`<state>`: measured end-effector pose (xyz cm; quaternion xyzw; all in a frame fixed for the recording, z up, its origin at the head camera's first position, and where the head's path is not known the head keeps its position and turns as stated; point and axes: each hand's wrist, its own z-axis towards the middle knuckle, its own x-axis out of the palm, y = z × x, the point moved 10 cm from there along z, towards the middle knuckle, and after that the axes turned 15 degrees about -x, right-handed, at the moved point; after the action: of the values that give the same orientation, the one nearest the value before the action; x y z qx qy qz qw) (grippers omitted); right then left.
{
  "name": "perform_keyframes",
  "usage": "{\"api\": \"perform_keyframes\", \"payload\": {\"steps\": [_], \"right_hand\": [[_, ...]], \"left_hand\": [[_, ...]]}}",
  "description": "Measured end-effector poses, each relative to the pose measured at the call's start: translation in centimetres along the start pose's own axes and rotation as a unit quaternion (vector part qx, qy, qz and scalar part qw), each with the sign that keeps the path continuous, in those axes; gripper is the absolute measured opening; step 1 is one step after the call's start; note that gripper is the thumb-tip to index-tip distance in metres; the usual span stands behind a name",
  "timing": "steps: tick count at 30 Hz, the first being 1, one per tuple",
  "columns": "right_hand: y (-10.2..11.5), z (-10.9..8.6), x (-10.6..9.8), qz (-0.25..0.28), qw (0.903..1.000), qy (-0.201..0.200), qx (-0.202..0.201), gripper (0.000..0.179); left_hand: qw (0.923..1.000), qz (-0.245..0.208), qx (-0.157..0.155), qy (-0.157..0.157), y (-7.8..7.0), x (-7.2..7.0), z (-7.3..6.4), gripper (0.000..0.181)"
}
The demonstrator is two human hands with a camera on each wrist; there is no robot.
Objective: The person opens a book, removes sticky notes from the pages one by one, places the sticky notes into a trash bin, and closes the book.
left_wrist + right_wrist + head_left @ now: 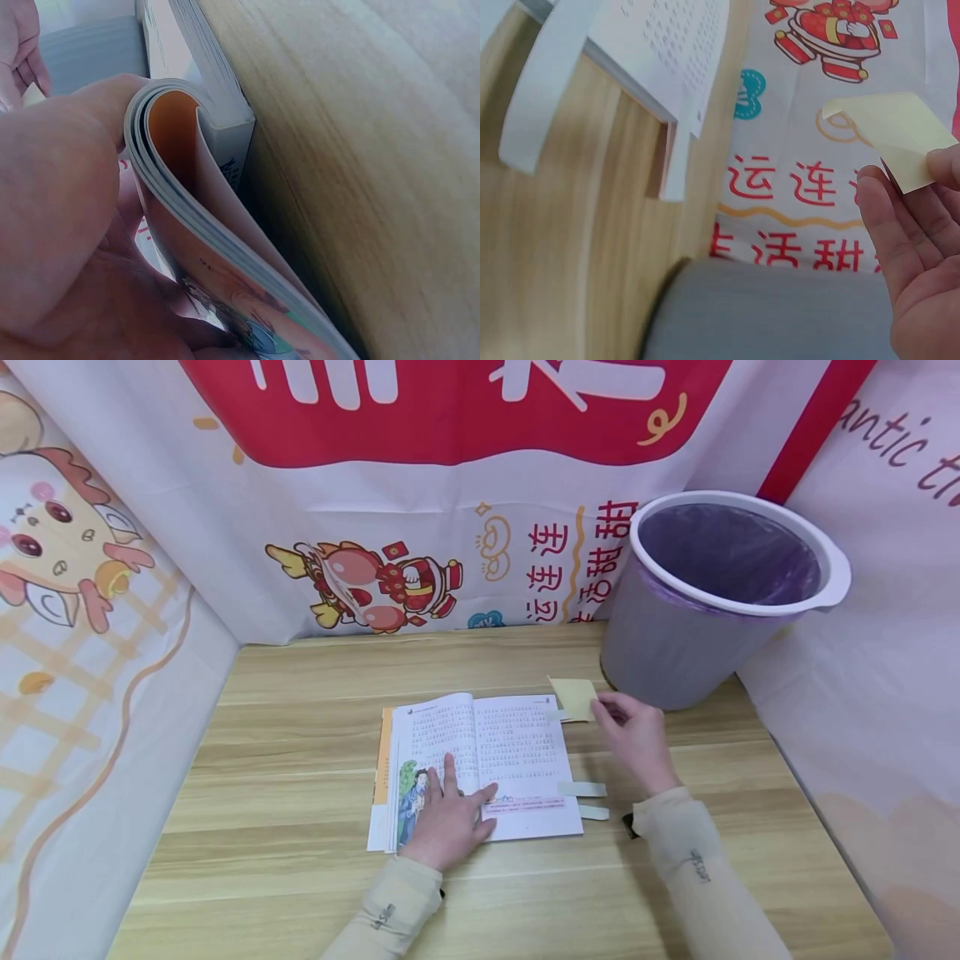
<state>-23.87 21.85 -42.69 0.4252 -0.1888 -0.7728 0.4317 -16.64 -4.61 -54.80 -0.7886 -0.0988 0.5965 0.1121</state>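
Observation:
An open book (pixel 517 743) lies on the wooden table, with printed text and an illustration on its left page. My left hand (pixel 450 828) rests across the book's lower middle, fingers spread over both pages. In the left wrist view the left-hand pages (pixel 217 232) curl up beside that hand. My right hand (pixel 633 735) pinches a yellow sticky note (pixel 576 698) between thumb and fingers, above the book's top right corner. In the right wrist view the note (pixel 900 135) is held by its edge, its far corner bent. Pale paper strips (pixel 583 789) stick out from the book's right edge.
A grey trash bin (pixel 675 635) with a purple liner stands at the table's back right, close behind my right hand. Printed cloth (pixel 435 493) hangs along the back and sides of the wooden table (pixel 285 760).

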Motion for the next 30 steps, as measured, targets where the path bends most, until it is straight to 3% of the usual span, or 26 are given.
{"api": "perform_keyframes", "payload": {"steps": [10,20,25,30], "right_hand": [[1.2,1.4,-4.6,-0.05,0.9958,-0.048,-0.06,0.011],[4.7,5.1,-13.0,-0.079,0.9819,-0.13,-0.114,0.012],[5.7,7.5,-17.3,-0.12,0.9754,-0.155,-0.101,0.017],[4.4,10.1,-20.3,-0.17,0.9742,-0.138,-0.052,0.027]], "left_hand": [[1.0,-0.007,-0.001,0.002,-0.1,-0.2,-0.1,0.052],[0.9999,-0.008,0.003,-0.006,-0.2,-0.2,-0.2,0.052],[0.9999,-0.008,0.004,-0.008,-0.1,-0.3,-0.3,0.052],[0.9999,-0.006,0.005,-0.012,0.0,-0.2,-0.3,0.052]]}}
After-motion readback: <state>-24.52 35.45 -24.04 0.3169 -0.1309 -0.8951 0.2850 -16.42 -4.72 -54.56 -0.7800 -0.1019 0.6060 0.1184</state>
